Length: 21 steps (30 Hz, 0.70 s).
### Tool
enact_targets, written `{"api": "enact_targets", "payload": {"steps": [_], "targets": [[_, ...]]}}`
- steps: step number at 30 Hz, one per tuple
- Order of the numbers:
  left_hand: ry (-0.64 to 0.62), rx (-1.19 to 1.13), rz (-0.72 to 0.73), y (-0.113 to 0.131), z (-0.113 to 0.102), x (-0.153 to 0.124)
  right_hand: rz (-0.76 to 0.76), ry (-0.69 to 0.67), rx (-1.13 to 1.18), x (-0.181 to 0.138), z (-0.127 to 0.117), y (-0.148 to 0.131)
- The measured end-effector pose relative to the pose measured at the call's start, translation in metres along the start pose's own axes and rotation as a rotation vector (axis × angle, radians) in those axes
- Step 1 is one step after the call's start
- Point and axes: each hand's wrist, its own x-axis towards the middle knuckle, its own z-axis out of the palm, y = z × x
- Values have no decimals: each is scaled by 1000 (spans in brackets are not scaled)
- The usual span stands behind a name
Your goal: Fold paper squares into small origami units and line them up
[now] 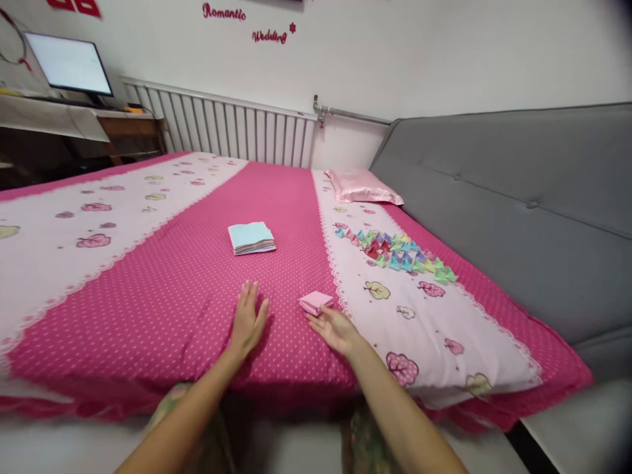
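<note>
My right hand [337, 331] pinches the near corner of a folded pink origami paper [316, 301] between thumb and fingers, just above or on the bedspread. My left hand [248, 320] has its fingers stretched out and holds nothing; it is to the left of the pink paper, over the dotted pink cloth. Farther off lies a stack of square paper [251, 237] with a light blue sheet on top and several colours showing at its edge. To the right, many small folded paper pieces [395, 251] in mixed colours sit grouped together on the white strip.
A pink and white bedspread [197, 289] covers the bed under everything. The grey padded headboard [523, 197] rises along the right, with a pink pillow [363, 186] near its far end. A white radiator [222, 122] and a desk with a monitor [72, 64] stand behind.
</note>
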Motion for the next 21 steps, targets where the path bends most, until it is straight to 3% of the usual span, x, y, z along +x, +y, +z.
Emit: {"api": "enact_targets", "payload": {"steps": [4, 9, 15, 21], "targets": [[-67, 363, 85, -31, -33, -19, -69, 263, -361, -17, -34, -5], [-22, 481, 99, -39, -46, -31, -226, 631, -861, -26, -84, -10], [15, 479, 102, -34, -44, -35, -296, 714, -1316, -26, -99, 23], [45, 438, 106, -38, -40, -36, -315, 785, -1578, -15, -108, 35]]}}
